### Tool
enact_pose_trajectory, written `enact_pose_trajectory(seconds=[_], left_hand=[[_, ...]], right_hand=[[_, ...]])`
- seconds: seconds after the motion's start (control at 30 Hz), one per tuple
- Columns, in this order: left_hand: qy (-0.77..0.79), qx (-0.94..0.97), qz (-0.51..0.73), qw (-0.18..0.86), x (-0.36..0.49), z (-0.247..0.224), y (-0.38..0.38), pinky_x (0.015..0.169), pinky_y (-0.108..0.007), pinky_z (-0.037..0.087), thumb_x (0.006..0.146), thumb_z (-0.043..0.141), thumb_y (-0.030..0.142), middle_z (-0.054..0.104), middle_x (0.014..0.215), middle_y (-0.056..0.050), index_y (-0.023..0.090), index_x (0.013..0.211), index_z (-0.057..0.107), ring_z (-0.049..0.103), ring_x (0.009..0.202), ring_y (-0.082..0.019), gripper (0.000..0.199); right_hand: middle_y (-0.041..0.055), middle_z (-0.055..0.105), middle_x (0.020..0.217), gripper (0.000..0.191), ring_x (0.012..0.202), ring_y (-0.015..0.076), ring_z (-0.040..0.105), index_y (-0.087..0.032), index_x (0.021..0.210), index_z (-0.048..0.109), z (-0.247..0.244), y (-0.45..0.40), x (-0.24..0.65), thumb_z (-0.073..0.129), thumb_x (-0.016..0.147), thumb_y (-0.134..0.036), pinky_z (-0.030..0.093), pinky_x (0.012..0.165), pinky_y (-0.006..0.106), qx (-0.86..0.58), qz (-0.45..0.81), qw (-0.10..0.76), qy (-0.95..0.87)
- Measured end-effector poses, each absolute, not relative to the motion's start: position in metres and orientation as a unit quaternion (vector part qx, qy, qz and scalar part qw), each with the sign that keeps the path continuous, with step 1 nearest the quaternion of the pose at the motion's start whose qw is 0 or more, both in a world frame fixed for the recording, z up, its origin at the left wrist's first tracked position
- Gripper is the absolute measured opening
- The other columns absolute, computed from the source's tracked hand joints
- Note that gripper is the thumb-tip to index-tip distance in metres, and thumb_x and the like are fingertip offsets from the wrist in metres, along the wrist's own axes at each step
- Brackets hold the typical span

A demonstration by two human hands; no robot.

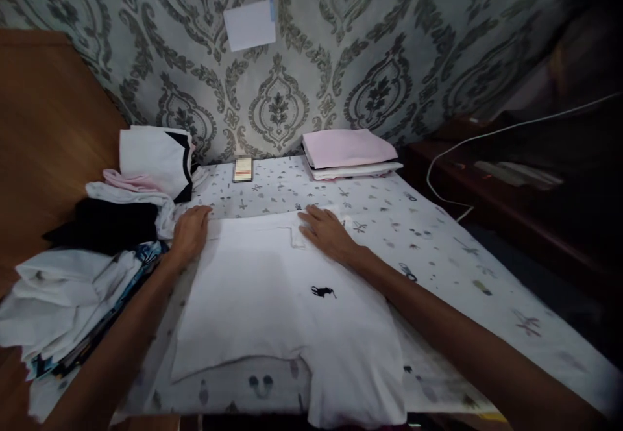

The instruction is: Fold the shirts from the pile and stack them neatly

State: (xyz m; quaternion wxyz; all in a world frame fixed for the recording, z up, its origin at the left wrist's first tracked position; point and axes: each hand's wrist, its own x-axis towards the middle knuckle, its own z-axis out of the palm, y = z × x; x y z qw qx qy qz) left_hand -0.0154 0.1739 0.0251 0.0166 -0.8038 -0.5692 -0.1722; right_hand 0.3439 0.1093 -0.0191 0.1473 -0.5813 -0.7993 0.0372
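the white shirt lies spread out on the bench, over its patterned sheet, between the person's arms. it looks mostly smoothed, with only soft creases, but it is not in a compact fold: one sleeve sticks out towards the person, below the small black emblem. the other sleeve cannot be made out.

the left hand is at the far left corner of the shirt, its fingers close together; whether they pinch the cloth, i cannot tell. the right hand rests on the shirt's far edge, fingers fairly wide and laid flat, gripping nothing.

as for what looks done, a pink cloth sits neatly folded on a white one at the back of the bench. at the left is a looser heap, with a black cloth and a rumpled white cloth in it; these seem not dealt with. a white cloth with black edging on the heap's far end looks flatter, but i can't say if it counts as finished.
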Motion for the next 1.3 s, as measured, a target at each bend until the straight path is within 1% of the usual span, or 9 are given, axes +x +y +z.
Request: enact_pose_trajectory(seconds=[0.1, 0.2, 0.37, 0.53, 0.7, 0.87, 1.07, 1.17, 1.3], left_hand=[[-0.516, -0.84, -0.165, -0.033, 0.013, 0.018, 0.165, 0.113, -0.044, 0.037, 0.1, 0.028, 0.04, 0.054, 0.145, -0.014, 0.013, 0.141, 0.049, 0.047, 0.136, -0.027, 0.054], [-0.471, -0.875, -0.09, -0.06, 0.031, 0.0, 0.162, 0.119, -0.046, 0.03, 0.099, 0.03, 0.051, 0.038, 0.158, -0.015, 0.012, 0.151, 0.037, 0.032, 0.147, -0.027, 0.066], [-0.496, -0.868, -0.02, -0.016, 0.021, -0.022, 0.17, 0.12, -0.052, 0.022, 0.098, 0.027, 0.055, 0.028, 0.162, -0.018, 0.008, 0.153, 0.032, 0.022, 0.152, -0.029, 0.073], [-0.542, -0.84, -0.005, 0.002, 0.002, -0.02, 0.169, 0.117, -0.057, 0.027, 0.097, 0.025, 0.057, 0.025, 0.162, -0.019, 0.008, 0.154, 0.03, 0.021, 0.152, -0.03, 0.076], [-0.576, -0.818, -0.014, -0.007, -0.004, -0.017, 0.166, 0.117, -0.058, 0.027, 0.096, 0.024, 0.059, 0.024, 0.162, -0.02, 0.004, 0.153, 0.031, 0.019, 0.152, -0.032, 0.079], [-0.598, -0.799, -0.057, -0.005, -0.013, -0.01, 0.16, 0.116, -0.058, 0.029, 0.097, 0.026, 0.051, 0.031, 0.158, -0.026, -0.001, 0.149, 0.033, 0.027, 0.149, -0.034, 0.075], [-0.585, -0.795, -0.159, -0.001, -0.033, 0.001, 0.119, 0.114, -0.055, 0.035, 0.095, 0.032, 0.052, 0.041, 0.152, -0.027, 0.005, 0.141, 0.043, 0.038, 0.143, -0.038, 0.067], [-0.534, -0.826, -0.177, -0.042, -0.039, 0.011, 0.077, 0.117, -0.051, 0.033, 0.095, 0.035, 0.055, 0.043, 0.151, -0.02, 0.013, 0.138, 0.046, 0.039, 0.142, -0.034, 0.061], [-0.453, -0.874, -0.138, -0.107, -0.044, 0.022, 0.022, 0.115, -0.046, 0.037, 0.096, 0.043, 0.053, 0.047, 0.149, -0.009, 0.024, 0.138, 0.048, 0.046, 0.137, -0.028, 0.051]], right_hand=[[0.0165, 0.043, 0.154, 0.052, 0.145, 0.0297, 0.034, -0.016, 0.144, 0.048, -0.014, 0.11, 0.337, 0.031, 0.103, -0.042, 0.026, 0.118, 0.052, -0.591, 0.043, 0.126, -0.795], [0.0157, 0.037, 0.158, 0.06, 0.149, 0.0279, 0.027, -0.015, 0.149, 0.041, -0.015, 0.111, 0.336, 0.028, 0.103, -0.05, 0.022, 0.121, 0.048, -0.613, 0.056, 0.108, -0.781], [0.0193, 0.028, 0.161, 0.076, 0.152, 0.0286, 0.019, -0.007, 0.153, 0.033, -0.023, 0.106, 0.356, 0.02, 0.101, -0.06, 0.016, 0.123, 0.047, -0.638, 0.056, 0.102, -0.761], [0.0185, 0.021, 0.164, 0.084, 0.153, 0.0296, 0.015, -0.008, 0.156, 0.028, -0.024, 0.095, 0.378, 0.015, 0.098, -0.067, 0.015, 0.123, 0.05, -0.672, 0.063, 0.099, -0.731], [0.0164, 0.023, 0.163, 0.077, 0.152, 0.0289, 0.016, -0.01, 0.155, 0.031, -0.022, 0.092, 0.38, 0.021, 0.099, -0.063, 0.015, 0.123, 0.051, -0.677, 0.066, 0.115, -0.724], [0.018, 0.029, 0.161, 0.071, 0.151, 0.0315, 0.023, -0.01, 0.152, 0.036, -0.023, 0.083, 0.394, 0.025, 0.101, -0.057, 0.021, 0.122, 0.051, -0.68, 0.083, 0.177, -0.707], [0.0178, 0.043, 0.152, 0.057, 0.14, 0.034, 0.042, -0.017, 0.143, 0.05, -0.009, -0.004, 0.418, 0.041, 0.098, -0.053, 0.039, 0.113, 0.054, -0.654, 0.075, 0.302, -0.69], [0.0122, 0.054, 0.138, 0.039, 0.123, 0.0298, 0.058, -0.026, 0.13, 0.061, 0.006, -0.069, 0.417, 0.05, 0.097, -0.044, 0.053, 0.1, 0.049, -0.605, 0.112, 0.289, -0.733], [0.0121, 0.056, 0.138, 0.035, 0.126, 0.0266, 0.056, -0.027, 0.131, 0.06, 0.014, -0.137, 0.408, 0.055, 0.096, -0.03, 0.054, 0.099, 0.043, -0.521, 0.119, 0.227, -0.814]])
